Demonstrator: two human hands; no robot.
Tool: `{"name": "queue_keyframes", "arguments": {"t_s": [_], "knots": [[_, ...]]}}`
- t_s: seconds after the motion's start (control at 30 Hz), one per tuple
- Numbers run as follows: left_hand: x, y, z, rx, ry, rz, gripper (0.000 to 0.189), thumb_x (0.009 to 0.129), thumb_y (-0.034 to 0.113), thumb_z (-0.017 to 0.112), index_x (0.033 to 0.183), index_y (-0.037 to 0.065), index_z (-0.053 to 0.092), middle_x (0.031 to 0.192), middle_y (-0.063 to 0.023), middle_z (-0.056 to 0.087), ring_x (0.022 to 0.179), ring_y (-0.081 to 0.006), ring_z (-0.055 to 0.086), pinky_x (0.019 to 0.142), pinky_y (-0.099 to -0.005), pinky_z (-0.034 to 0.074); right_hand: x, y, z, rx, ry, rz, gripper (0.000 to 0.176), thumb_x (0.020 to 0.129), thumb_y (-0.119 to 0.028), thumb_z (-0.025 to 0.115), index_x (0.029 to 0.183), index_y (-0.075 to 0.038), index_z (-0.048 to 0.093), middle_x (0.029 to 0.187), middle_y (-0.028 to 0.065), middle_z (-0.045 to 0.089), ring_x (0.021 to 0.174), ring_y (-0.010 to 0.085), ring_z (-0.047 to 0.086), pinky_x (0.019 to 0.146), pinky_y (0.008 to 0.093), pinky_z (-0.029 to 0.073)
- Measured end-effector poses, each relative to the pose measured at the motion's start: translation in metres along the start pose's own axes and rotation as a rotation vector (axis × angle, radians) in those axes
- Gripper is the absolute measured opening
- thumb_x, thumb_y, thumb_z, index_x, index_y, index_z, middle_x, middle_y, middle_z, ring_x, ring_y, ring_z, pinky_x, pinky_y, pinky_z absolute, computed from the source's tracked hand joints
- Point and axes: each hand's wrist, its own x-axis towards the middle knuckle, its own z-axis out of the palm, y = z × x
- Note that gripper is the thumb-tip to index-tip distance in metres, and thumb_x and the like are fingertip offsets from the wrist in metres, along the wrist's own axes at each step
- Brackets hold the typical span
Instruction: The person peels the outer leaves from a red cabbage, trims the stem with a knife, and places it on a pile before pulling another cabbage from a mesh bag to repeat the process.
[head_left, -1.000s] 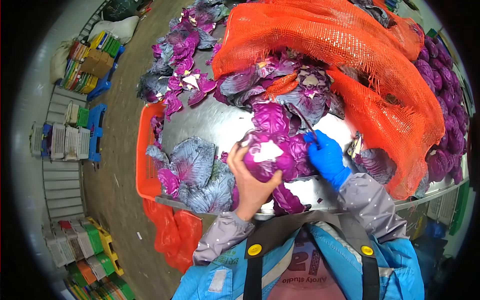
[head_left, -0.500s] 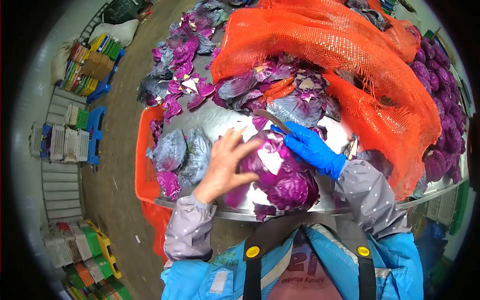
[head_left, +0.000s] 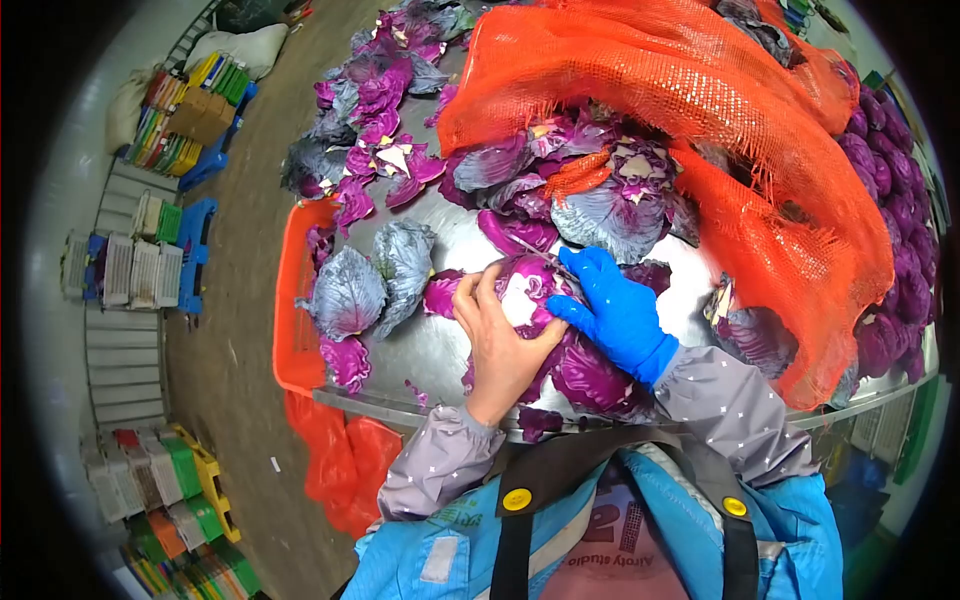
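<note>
A red cabbage [head_left: 600, 375] with a pale cut stem end lies on the metal table [head_left: 455, 225] at the front edge. My bare left hand [head_left: 508, 345] grips it from the left, fingers curled over the top beside the white cut. In a blue glove, my right hand [head_left: 615, 315] holds a knife [head_left: 543, 256] against the cabbage's far side, the thin blade pointing up and left. The glove covers the handle. A loose purple leaf [head_left: 515, 232] lies just beyond the blade, and another [head_left: 440, 295] sits left of my left fingers.
An orange mesh sack [head_left: 620, 60] with cabbages at its mouth [head_left: 610, 215] covers the table's far right. Trimmed leaves [head_left: 375, 95] pile at the far left. An orange crate [head_left: 290, 340] stands by the left edge. Several whole cabbages [head_left: 895, 200] are heaped at right. Stacked crates [head_left: 140, 265] line the wall.
My left hand has moved right and closed onto the cabbage. My right hand has turned the knife down to the cabbage's far side. A loose leaf now lies beyond the blade.
</note>
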Motion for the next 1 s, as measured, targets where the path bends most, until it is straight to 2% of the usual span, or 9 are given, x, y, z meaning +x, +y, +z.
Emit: {"name": "queue_keyframes", "arguments": {"t_s": [0.23,0.3,0.4,0.47,0.63,0.7,0.83,0.87,1.0], "knots": [[0.015,0.006,0.000,0.023,-0.091,0.007,0.083,0.059,0.027,0.082,0.125,0.000,0.039,0.117,-0.0203,0.035,0.112,-0.0359,0.037,0.097,-0.0446,0.031,0.002,0.024,0.010,0.256,0.199,0.034,0.037,0.087,-0.033,0.061,0.112,-0.006,0.058,0.101,0.0148,0.061,0.083,0.0301,0.063,0.068,0.0355,0.049],[0.014,0.009,0.003,0.000,-0.085,0.028,0.083,0.058,0.027,0.082,0.124,0.000,0.040,0.117,-0.0201,0.035,0.112,-0.0366,0.037,0.097,-0.0454,0.032,0.005,0.035,-0.006,0.382,0.131,0.532,0.031,0.088,-0.031,0.060,0.105,-0.005,0.060,0.083,0.0174,0.062,0.080,0.0307,0.062,0.068,0.0369,0.047],[0.009,0.015,0.002,0.040,-0.127,0.162,0.086,0.056,0.027,0.083,0.126,0.001,0.040,0.120,-0.0206,0.035,0.113,-0.0383,0.036,0.098,-0.0472,0.032,-0.001,0.087,-0.009,0.264,0.290,0.403,0.030,0.089,-0.030,0.060,0.104,-0.003,0.060,0.078,0.0183,0.062,0.080,0.0319,0.062,0.069,0.0389,0.046],[0.009,0.022,0.002,0.066,-0.166,0.199,0.091,0.056,0.027,0.083,0.130,0.000,0.037,0.124,-0.0222,0.034,0.115,-0.0392,0.035,0.099,-0.0476,0.031,-0.009,0.104,-0.018,0.233,0.115,0.351,0.031,0.090,-0.028,0.058,0.110,-0.005,0.058,0.089,0.0189,0.063,0.084,0.0336,0.062,0.071,0.0396,0.047],[0.012,0.023,0.002,0.015,-0.243,0.272,0.100,0.057,0.024,0.081,0.136,-0.003,0.027,0.132,-0.0245,0.033,0.122,-0.0406,0.034,0.103,-0.0464,0.030,-0.017,0.036,-0.054,0.064,0.215,0.096,0.038,0.091,-0.018,0.054,0.128,-0.015,0.048,0.109,0.0144,0.056,0.091,0.0327,0.060,0.077,0.0371,0.049],[0.011,0.021,0.005,-0.021,-0.233,0.206,0.105,0.056,0.022,0.081,0.138,-0.006,0.020,0.135,-0.0250,0.031,0.126,-0.0407,0.031,0.105,-0.0448,0.029,-0.017,0.014,-0.061,0.137,-0.012,-0.042,0.039,0.094,-0.012,0.048,0.132,-0.010,0.047,0.111,0.0151,0.054,0.099,0.0252,0.056,0.084,0.0326,0.046],[0.008,0.025,0.011,-0.088,-0.036,0.134,0.094,0.055,0.022,0.083,0.128,-0.006,0.030,0.124,-0.0250,0.036,0.118,-0.0409,0.037,0.101,-0.0441,0.034,-0.015,0.005,-0.049,0.114,-0.166,0.010,0.047,0.090,-0.007,0.048,0.135,-0.018,0.045,0.120,0.0158,0.048,0.106,0.0310,0.055,0.086,0.0339,0.046],[0.008,0.024,0.012,-0.070,-0.024,0.145,0.087,0.055,0.021,0.083,0.121,-0.006,0.034,0.118,-0.0240,0.037,0.114,-0.0404,0.039,0.098,-0.0442,0.036,-0.012,0.009,-0.039,0.101,0.024,-0.153,0.049,0.085,-0.006,0.055,0.131,-0.022,0.050,0.118,0.0132,0.051,0.089,0.0317,0.062,0.069,0.0365,0.052],[0.005,0.020,0.023,-0.017,-0.013,0.188,0.080,0.057,0.020,0.082,0.118,-0.007,0.037,0.115,-0.0239,0.038,0.111,-0.0399,0.041,0.095,-0.0452,0.036,-0.001,0.010,-0.035,0.052,-0.051,-0.109,0.051,0.083,-0.005,0.056,0.131,-0.021,0.050,0.114,0.0132,0.051,0.086,0.0329,0.063,0.064,0.0387,0.052]]}}
